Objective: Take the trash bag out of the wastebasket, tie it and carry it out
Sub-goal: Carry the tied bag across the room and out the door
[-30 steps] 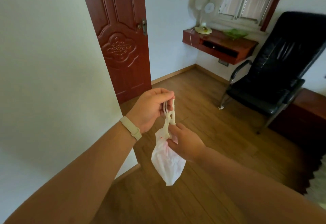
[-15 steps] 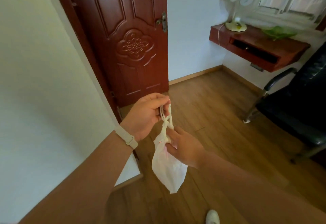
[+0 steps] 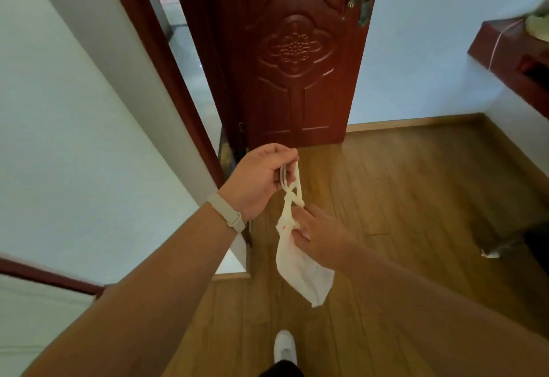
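The left hand (image 3: 258, 180) pinched the twisted handles of the small white plastic trash bag (image 3: 300, 269), knotted shut, contents hidden; the right hand (image 3: 318, 235) gripped its neck below. Beyond, the carved red-brown wooden door (image 3: 297, 58) stood open, with bare wooden floor (image 3: 416, 186) to the right.

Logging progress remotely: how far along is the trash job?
Done: the trash bag is out of the wastebasket, its handles knotted. In hand: the left hand grips the handle loops, the right hand holds the neck. Left: carrying it out past the open door.
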